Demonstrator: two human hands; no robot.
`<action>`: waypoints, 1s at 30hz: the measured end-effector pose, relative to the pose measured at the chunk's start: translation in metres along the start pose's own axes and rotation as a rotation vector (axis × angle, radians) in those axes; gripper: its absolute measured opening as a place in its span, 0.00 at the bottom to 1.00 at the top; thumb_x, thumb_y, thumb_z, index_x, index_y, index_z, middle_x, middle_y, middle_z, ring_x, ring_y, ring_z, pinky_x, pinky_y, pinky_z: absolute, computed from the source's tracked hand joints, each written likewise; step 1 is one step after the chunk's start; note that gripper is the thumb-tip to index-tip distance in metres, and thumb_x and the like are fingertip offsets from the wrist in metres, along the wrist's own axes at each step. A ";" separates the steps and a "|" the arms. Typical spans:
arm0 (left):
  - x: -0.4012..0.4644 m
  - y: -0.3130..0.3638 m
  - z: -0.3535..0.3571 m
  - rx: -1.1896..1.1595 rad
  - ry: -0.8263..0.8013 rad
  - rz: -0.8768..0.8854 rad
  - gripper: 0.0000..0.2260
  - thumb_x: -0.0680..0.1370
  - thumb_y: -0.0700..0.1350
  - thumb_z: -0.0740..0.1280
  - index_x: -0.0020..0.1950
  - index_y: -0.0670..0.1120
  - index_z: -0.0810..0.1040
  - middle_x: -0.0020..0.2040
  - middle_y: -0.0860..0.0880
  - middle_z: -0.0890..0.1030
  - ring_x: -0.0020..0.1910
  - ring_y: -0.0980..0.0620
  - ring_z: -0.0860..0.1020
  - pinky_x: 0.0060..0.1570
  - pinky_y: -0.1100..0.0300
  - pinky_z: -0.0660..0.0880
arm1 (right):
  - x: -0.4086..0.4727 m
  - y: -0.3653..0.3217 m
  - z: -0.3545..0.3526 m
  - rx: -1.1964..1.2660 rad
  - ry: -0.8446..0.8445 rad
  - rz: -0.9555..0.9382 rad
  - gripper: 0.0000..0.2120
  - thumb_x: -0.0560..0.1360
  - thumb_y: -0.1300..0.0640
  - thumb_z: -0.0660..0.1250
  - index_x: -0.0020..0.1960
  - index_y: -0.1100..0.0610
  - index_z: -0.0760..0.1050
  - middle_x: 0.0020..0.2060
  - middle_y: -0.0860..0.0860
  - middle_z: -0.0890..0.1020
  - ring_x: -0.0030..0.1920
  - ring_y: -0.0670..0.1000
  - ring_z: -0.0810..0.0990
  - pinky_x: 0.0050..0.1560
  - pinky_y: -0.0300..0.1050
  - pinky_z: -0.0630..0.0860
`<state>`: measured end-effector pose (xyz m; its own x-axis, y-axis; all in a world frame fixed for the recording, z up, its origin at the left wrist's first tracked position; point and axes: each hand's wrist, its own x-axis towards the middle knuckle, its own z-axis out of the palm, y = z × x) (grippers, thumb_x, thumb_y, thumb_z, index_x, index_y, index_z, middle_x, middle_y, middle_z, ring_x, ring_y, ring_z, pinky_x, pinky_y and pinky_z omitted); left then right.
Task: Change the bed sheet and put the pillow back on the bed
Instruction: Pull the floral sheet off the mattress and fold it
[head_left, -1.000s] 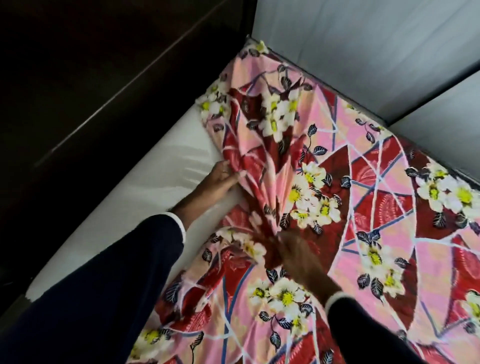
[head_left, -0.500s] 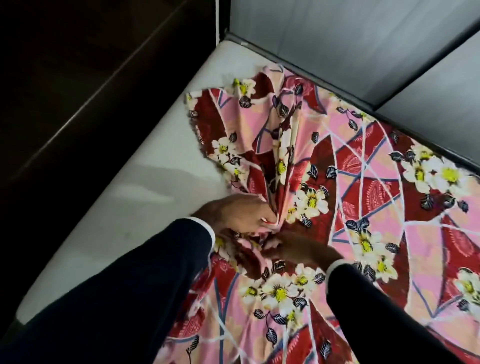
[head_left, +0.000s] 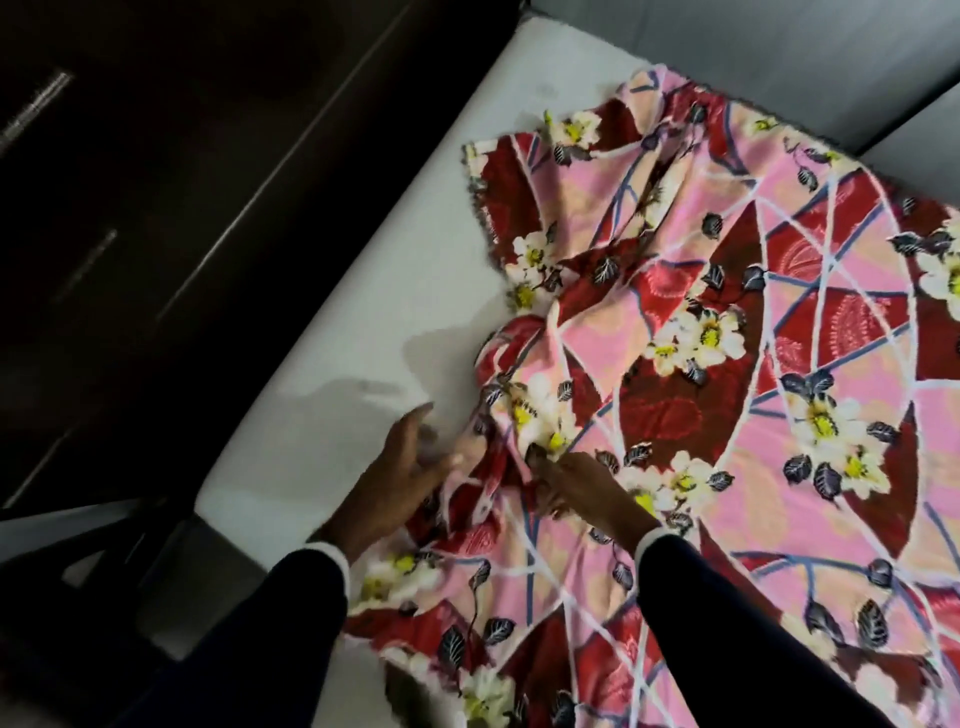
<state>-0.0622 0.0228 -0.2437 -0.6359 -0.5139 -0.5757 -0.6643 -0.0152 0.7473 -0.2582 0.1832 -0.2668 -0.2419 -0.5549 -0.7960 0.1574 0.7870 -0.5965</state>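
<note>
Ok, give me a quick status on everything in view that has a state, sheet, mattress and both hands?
floral sheet: on the bed, bunched and creased, pulled back from the left side.
mattress: white, bare along the left strip and the far corner.
left hand: fingers spread and relaxed at the sheet's edge, gripping nothing that shows.
right hand: on the sheet, fingers at a gathered fold; blurred, grip unclear.

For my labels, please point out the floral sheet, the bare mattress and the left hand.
floral sheet (head_left: 727, 374): head view, flat middle.
bare mattress (head_left: 363, 322): head view, uncovered top.
left hand (head_left: 410, 462): head view, palm.
</note>
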 end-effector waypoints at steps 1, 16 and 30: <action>-0.024 -0.019 -0.005 0.017 -0.099 -0.076 0.43 0.65 0.78 0.66 0.72 0.54 0.66 0.64 0.57 0.76 0.63 0.56 0.77 0.62 0.60 0.74 | -0.006 0.003 0.009 0.018 -0.061 0.038 0.23 0.83 0.50 0.62 0.34 0.61 0.80 0.27 0.53 0.83 0.27 0.48 0.81 0.31 0.39 0.77; -0.187 -0.094 0.057 -0.254 -0.383 -0.165 0.07 0.78 0.41 0.71 0.56 0.46 0.80 0.52 0.48 0.84 0.50 0.59 0.81 0.56 0.62 0.77 | -0.118 0.122 0.177 -0.455 -0.086 -0.303 0.39 0.61 0.48 0.72 0.68 0.63 0.70 0.56 0.57 0.79 0.57 0.53 0.78 0.59 0.47 0.75; -0.199 -0.060 0.108 -0.720 -0.098 -0.077 0.09 0.79 0.42 0.68 0.59 0.49 0.80 0.54 0.50 0.84 0.55 0.50 0.83 0.54 0.47 0.79 | -0.180 0.208 0.132 -0.619 0.386 -0.229 0.12 0.75 0.47 0.63 0.51 0.51 0.80 0.54 0.51 0.78 0.57 0.60 0.75 0.56 0.55 0.71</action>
<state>0.0619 0.2186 -0.2094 -0.6521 -0.4101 -0.6377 -0.3076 -0.6257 0.7169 -0.0555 0.4116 -0.2610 -0.5395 -0.6782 -0.4990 -0.4744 0.7345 -0.4853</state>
